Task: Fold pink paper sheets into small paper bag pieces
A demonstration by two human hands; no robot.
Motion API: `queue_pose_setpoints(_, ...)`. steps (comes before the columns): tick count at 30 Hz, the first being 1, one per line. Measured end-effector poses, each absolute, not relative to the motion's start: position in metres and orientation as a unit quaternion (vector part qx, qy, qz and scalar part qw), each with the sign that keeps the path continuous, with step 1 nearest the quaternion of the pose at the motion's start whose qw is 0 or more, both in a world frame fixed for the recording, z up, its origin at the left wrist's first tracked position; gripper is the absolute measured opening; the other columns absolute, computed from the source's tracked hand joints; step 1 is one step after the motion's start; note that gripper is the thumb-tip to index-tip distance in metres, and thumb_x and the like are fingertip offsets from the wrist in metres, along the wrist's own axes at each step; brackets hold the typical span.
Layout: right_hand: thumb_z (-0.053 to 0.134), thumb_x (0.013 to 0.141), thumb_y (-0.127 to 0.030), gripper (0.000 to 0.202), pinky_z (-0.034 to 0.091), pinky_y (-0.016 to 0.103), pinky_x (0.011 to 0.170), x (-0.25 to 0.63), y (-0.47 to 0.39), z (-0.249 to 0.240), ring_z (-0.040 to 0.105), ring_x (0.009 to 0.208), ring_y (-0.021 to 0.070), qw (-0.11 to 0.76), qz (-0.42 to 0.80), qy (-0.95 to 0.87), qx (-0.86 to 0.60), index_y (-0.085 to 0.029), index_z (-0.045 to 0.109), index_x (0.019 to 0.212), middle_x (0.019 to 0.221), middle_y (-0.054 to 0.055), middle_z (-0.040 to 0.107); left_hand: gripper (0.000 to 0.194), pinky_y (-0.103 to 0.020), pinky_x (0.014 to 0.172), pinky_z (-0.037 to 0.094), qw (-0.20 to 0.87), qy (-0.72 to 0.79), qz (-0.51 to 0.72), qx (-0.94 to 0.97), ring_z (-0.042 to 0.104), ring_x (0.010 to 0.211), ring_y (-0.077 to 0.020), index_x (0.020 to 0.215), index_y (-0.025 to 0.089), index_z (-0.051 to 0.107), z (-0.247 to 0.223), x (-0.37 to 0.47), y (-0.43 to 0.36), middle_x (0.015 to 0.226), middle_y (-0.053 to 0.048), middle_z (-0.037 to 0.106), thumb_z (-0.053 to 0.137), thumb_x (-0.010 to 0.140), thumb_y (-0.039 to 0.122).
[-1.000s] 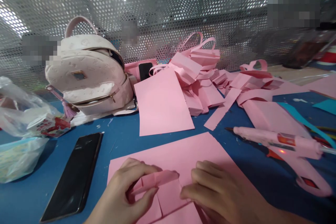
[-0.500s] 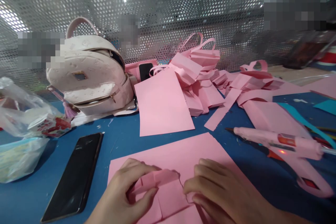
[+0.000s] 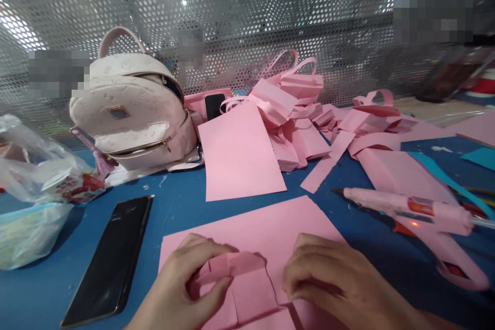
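My left hand (image 3: 189, 283) is closed around the left side of a folded pink paper piece (image 3: 253, 289), its thumb in front and fingers behind. Creased flaps stand up along the top of that piece. To the right, my right hand (image 3: 328, 278) has its fingers curled in against the thumb, a little apart from the paper's right edge. Whatever those fingertips may pinch is hidden. Both hands are above a large flat pink sheet (image 3: 278, 221) on the blue table (image 3: 170, 211).
A pink glue gun (image 3: 417, 211) with a lit red light lies at right. Folded pink paper pieces (image 3: 305, 139) are heaped behind, beside an upright pink sheet (image 3: 243, 160). On the left are a black phone (image 3: 112, 258), a pale backpack (image 3: 135, 113) and a plastic bag (image 3: 31, 165).
My right hand has drawn back slightly to the right, away from the folded paper's edge, with its fingers more curled. My left hand keeps its hold in the same place.
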State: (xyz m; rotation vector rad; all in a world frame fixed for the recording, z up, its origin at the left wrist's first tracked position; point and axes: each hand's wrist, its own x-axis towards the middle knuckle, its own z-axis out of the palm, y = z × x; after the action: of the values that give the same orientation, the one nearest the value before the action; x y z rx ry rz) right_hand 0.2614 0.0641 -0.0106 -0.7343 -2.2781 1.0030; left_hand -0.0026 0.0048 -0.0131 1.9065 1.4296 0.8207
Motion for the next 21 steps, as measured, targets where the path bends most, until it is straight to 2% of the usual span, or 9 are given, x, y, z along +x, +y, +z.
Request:
queue_pose_setpoints(7,0.055,0.098,-0.052,0.040,0.046,0.023,0.062,0.262,0.070,-0.010,0.062,0.068,0.0136,0.256,0.472,-0.775,-0.333,-0.020,0.069,0.078,0.074,0.001,0.067,0.033,-0.028,0.084,0.054,0.301,0.536,0.308,0.726,0.068,0.099,-0.0187,0.111,0.033,0.070,-0.015,-0.003,0.006,0.106,0.002,0.075,0.062,0.084,0.016)
queue_pose_setpoints(9,0.057,0.095,-0.055,0.042,0.042,0.023,0.059,0.264,0.069,-0.012,0.057,0.064,0.0129,0.250,0.471,-0.770,-0.350,-0.019,0.065,0.074,0.071,0.000,0.063,0.033,-0.029,0.085,0.054,0.307,0.536,0.300,0.727,0.067,0.100,-0.0189,0.113,0.032,0.069,-0.015,-0.004,0.007,0.107,0.001,0.075,0.062,0.085,0.016)
queue_pose_setpoints(12,0.062,0.092,-0.055,0.045,0.031,0.023,0.051,0.265,0.068,-0.016,0.041,0.057,0.0104,0.248,0.467,-0.767,-0.364,-0.019,0.053,0.067,0.062,-0.005,0.049,0.033,-0.030,0.087,0.053,0.315,0.541,0.286,0.725,0.067,0.101,-0.0190,0.114,0.032,0.069,-0.015,-0.005,0.007,0.108,0.002,0.074,0.061,0.086,0.017)
queue_pose_setpoints(14,0.058,0.096,-0.051,0.045,0.029,0.023,0.050,0.265,0.068,-0.017,0.037,0.056,0.0100,0.261,0.473,-0.764,-0.352,-0.019,0.048,0.066,0.061,-0.006,0.044,0.033,-0.030,0.087,0.053,0.317,0.543,0.281,0.725,0.067,0.102,-0.0187,0.114,0.033,0.069,-0.015,-0.005,0.006,0.108,0.003,0.074,0.061,0.086,0.017)
queue_pose_setpoints(16,0.051,0.102,-0.043,0.037,0.037,0.022,0.056,0.264,0.069,-0.018,0.046,0.061,0.0107,0.280,0.484,-0.766,-0.317,-0.020,0.052,0.072,0.066,-0.004,0.051,0.033,-0.030,0.087,0.053,0.317,0.540,0.280,0.727,0.067,0.102,-0.0186,0.114,0.034,0.069,-0.015,-0.006,0.006,0.109,0.003,0.074,0.060,0.086,0.017)
queue_pose_setpoints(18,0.047,0.104,-0.034,0.028,0.045,0.023,0.069,0.264,0.070,-0.019,0.059,0.075,0.0131,0.301,0.488,-0.772,-0.273,-0.022,0.061,0.083,0.080,0.000,0.063,0.032,-0.029,0.087,0.053,0.315,0.538,0.285,0.728,0.067,0.102,-0.0185,0.113,0.033,0.069,-0.016,-0.006,0.006,0.109,0.003,0.074,0.061,0.087,0.018)
queue_pose_setpoints(21,0.047,0.103,-0.025,0.018,0.049,0.026,0.079,0.264,0.068,-0.019,0.064,0.088,0.0156,0.319,0.474,-0.782,-0.249,-0.025,0.063,0.095,0.093,0.002,0.067,0.032,-0.029,0.087,0.053,0.309,0.536,0.294,0.729,0.067,0.102,-0.0185,0.113,0.033,0.069,-0.017,-0.005,0.006,0.109,0.003,0.074,0.061,0.087,0.018)
